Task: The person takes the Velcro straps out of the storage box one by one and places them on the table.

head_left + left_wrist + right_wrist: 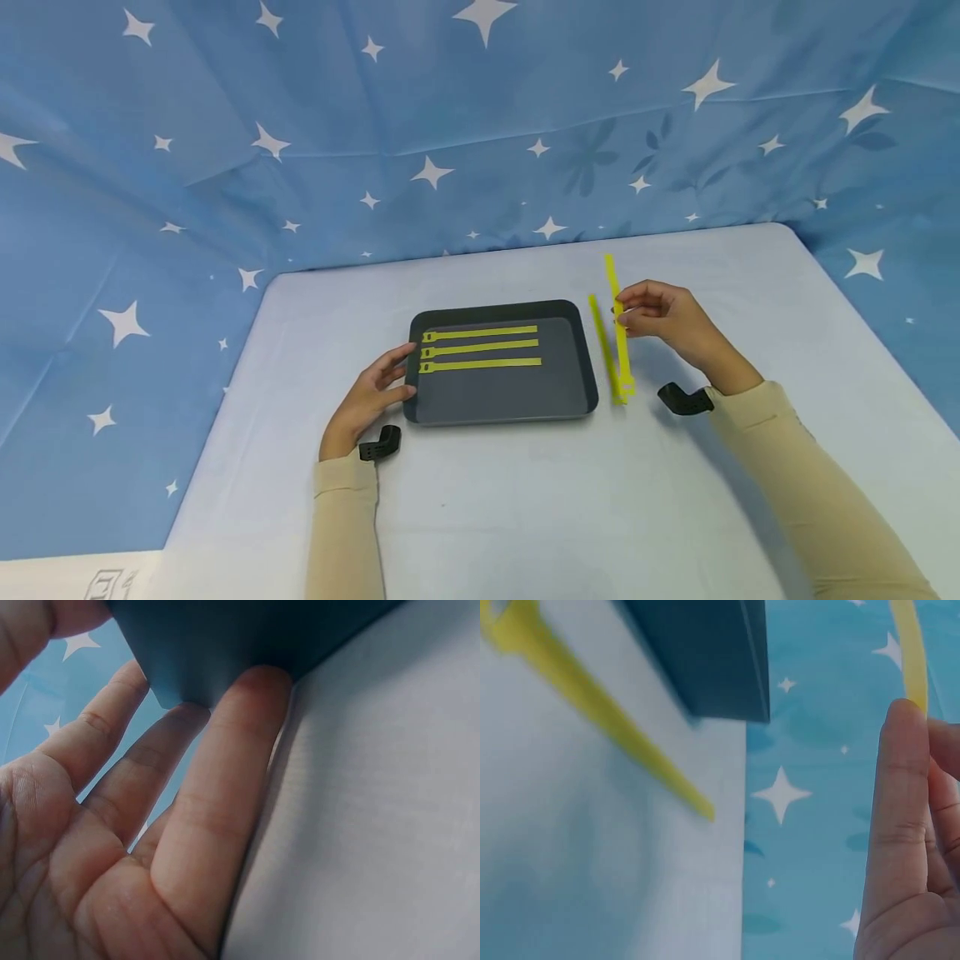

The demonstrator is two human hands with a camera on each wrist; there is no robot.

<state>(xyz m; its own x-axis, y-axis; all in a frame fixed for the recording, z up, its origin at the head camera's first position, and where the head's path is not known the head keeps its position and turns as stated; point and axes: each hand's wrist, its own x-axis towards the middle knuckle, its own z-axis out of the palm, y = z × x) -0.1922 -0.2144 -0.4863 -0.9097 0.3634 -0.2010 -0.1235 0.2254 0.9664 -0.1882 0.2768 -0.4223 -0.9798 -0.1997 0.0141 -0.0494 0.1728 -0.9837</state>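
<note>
My left hand (369,402) rests at the left side of a dark grey tray (495,404), its nearly straight fingers (214,772) touching the outer wall. Three yellow cable straps lie in the tray: a top one (487,332), a middle one (487,346) and a lower one (487,364), parallel with slotted heads to the left. Right of the tray, my right hand (667,317) pinches another yellow cable strap (612,271) between thumb and fingers. That strap hangs lengthwise, head end toward me. A further strap (599,325) lies on the table just beside the tray.
A white cloth covers the table (495,508). Behind it hangs a blue curtain (337,108) with white stars. A black wrist camera (380,443) sits on the left wrist and another camera (685,399) on the right. Printed pale material (75,575) shows at the lower left.
</note>
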